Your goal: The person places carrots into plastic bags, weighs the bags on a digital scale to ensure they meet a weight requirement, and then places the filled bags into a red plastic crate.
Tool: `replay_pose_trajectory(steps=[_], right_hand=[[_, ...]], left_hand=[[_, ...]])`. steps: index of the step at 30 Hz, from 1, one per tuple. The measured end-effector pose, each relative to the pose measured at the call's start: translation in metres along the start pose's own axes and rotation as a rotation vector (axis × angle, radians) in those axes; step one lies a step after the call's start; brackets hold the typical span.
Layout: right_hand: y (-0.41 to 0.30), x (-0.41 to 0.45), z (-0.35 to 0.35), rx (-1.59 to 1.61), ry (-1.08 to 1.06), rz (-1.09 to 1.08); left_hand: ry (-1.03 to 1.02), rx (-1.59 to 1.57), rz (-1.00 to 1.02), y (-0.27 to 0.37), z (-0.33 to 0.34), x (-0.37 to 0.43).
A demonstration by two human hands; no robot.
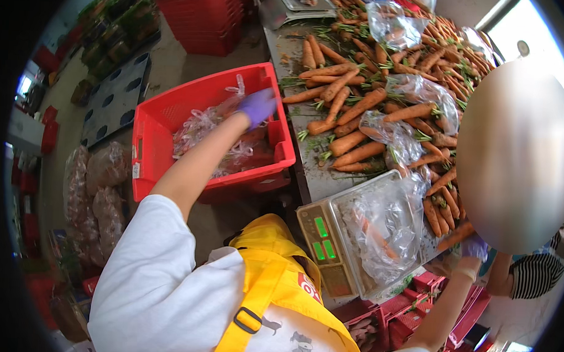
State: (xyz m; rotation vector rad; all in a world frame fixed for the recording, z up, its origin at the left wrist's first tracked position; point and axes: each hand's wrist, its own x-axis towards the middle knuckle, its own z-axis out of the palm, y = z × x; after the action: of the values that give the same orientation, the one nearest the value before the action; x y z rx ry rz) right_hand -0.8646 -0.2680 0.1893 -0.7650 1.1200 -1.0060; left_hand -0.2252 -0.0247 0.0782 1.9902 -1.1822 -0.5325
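My left hand [258, 108], in a purple glove, is over the right side of a red plastic crate [155, 125]; its fingers are blurred. Inside the crate lie knotted clear plastic bags [195, 126] with orange contents. At the right, my purple-gloved right hand [474, 248] is closed around a carrot [456, 235], past the far side of a digital scale [332, 261]. On the scale's pan rests a clear plastic bag [391, 235] with a carrot in it. A large heap of carrots with short green tops [363, 104] covers much of the metal table [316, 182].
Another person in a striped garment [537, 276] stands at the right. Beneath the table edge are red crates [403, 303]. Stacked red crates [199, 15], a blue-grey pallet [114, 98] and filled bags [108, 207] stand on the floor at the left. A second scale [292, 6] sits on the table's upper end.
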Motion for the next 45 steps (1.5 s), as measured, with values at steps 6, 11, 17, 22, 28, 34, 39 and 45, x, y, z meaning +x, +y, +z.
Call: replay_pose_trajectory(steps=[6,11,17,22,28,34,39,45], right_hand=[[0.016,-0.031,-0.056,0.009,0.053,0.024],[0.000,-0.036,-0.110,-0.180,-0.162,-0.161],[-0.076,0.003,-0.134,0.333,-0.089,-0.010],[-0.053,-0.140,0.023,0.049,-0.018,-0.035],[0.007,-0.218,0.015,0.092,0.174,-0.312],[0.012,-0.217,0.089,0.300,0.018,-0.770],[0.070,-0.182,0.140,-0.055,-0.242,-0.642],[0.148,-0.095,0.095,-1.532,-0.235,-0.503]], left_hand=[[-1.130,0.359,-0.714,-0.241,-0.037,-0.137],[-1.234,1.044,0.208,-0.210,-0.028,-0.083],[-0.580,-0.065,0.133,0.003,0.050,-0.022],[-0.399,-0.021,0.507,0.170,0.067,-0.045],[-0.367,0.273,0.680,0.276,0.119,-0.097],[-0.339,0.345,0.560,0.240,0.164,-0.061],[-1.044,-1.148,0.081,0.270,0.174,-0.073],[-0.841,-1.237,0.159,0.290,0.110,-0.073]])
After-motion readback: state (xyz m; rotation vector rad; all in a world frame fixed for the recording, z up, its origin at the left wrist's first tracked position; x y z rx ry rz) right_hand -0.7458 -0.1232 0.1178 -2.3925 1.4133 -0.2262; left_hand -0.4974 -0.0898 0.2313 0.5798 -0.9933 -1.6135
